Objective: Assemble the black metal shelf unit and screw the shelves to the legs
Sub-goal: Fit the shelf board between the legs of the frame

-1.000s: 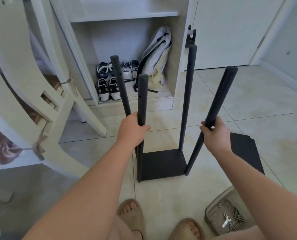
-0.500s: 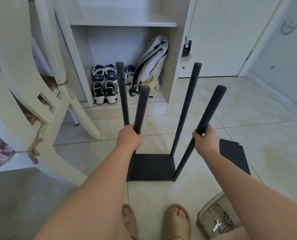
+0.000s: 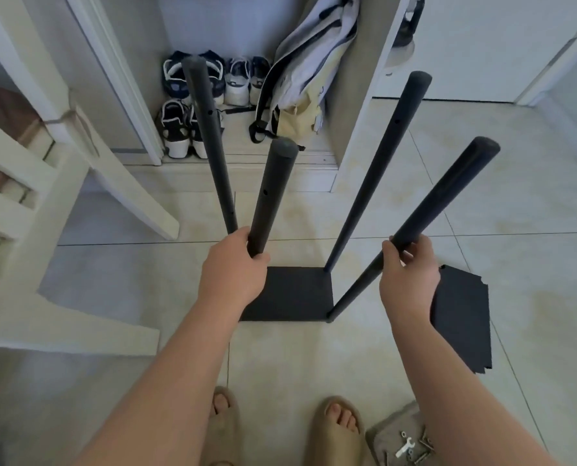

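A black shelf plate [image 3: 294,294] lies flat on the tiled floor with several black round legs standing up from its corners. My left hand [image 3: 235,269] is closed around the near left leg [image 3: 272,193] at about mid height. My right hand [image 3: 410,279] grips the near right leg [image 3: 448,200], which leans to the right. The far left leg [image 3: 209,136] and far right leg [image 3: 378,166] stand free. A stack of loose black shelf plates [image 3: 462,314] lies on the floor just right of my right wrist.
A grey tray [image 3: 398,435] with screws and a small white wrench sits at the bottom right by my sandalled feet [image 3: 336,428]. A white wooden chair [image 3: 61,203] stands to the left. An open cabinet behind holds shoes [image 3: 179,126] and a backpack [image 3: 300,82].
The view has tilted down and closer over the unit. Both hands keep their hold on the near legs, and the legs now fan outward more in view.
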Demonstrator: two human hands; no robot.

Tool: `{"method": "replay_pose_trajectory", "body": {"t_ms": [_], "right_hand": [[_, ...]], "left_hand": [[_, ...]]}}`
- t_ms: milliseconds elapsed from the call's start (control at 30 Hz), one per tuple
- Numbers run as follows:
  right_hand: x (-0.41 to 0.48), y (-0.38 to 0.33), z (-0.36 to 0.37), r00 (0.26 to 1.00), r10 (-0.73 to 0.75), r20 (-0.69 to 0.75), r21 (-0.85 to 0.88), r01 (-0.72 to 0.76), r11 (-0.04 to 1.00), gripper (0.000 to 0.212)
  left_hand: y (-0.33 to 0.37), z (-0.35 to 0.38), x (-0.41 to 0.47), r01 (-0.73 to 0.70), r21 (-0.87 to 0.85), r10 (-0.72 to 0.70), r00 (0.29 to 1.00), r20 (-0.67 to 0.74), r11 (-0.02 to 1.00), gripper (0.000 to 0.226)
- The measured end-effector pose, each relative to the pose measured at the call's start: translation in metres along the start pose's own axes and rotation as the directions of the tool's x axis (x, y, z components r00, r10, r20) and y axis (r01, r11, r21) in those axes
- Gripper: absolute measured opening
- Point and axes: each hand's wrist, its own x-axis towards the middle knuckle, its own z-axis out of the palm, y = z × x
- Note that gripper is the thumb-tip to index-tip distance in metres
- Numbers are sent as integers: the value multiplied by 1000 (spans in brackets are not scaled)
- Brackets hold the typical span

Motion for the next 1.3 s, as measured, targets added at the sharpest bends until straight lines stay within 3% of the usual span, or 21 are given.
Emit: {"method": "replay_pose_trajectory", "body": {"t_ms": [267, 467, 733, 800, 867, 900, 967, 1067, 1167, 1233, 1300], "right_hand": [[14, 2, -8, 996, -77, 54, -66, 81, 995, 10], [10, 8, -32, 993, -76, 90, -42, 80, 996, 17], [0, 12, -55, 958, -53, 281, -75, 77, 994, 18], [-2, 8, -65, 951, -38, 306, -44, 54, 998, 26], [-4, 8, -78, 947, -22, 322, -24, 31, 999, 36], [-5, 10, -85, 945, -9, 327, -29, 19, 999, 40], [-5, 18, -99, 945, 26, 327, -57, -7, 998, 43], [2, 34, -121, 951, 74, 301, -107, -44, 993, 44], [16, 58, -145, 959, 97, 267, -175, -51, 983, 45], [30, 80, -161, 958, 116, 262, -272, -42, 961, 48], [46, 106, -178, 951, 144, 275, -396, -24, 918, 51]], "left_hand": [[-20, -6, -6, -27, -66, 24, 998, -50, 997, 25], [-44, -25, -25, 25, -175, -42, 995, -92, 984, 35], [-40, -17, -45, 28, -200, -51, 993, -110, 979, 40], [-35, -13, -50, 116, -234, -136, 988, -69, 965, 46], [-31, -10, -58, 314, -231, -308, 949, 63, 921, 55], [-29, -8, -63, 400, -151, -376, 912, 162, 904, 60], [-27, -2, -73, 438, 97, -442, 823, 356, 894, 69], [-16, 21, -84, 284, 287, -400, 732, 551, 915, 73], [4, 70, -97, -40, 382, -227, 746, 627, 923, 58], [14, 112, -106, -225, 332, -62, 739, 671, 916, 51], [19, 154, -113, -221, 213, -1, 691, 723, 952, 48]]}}
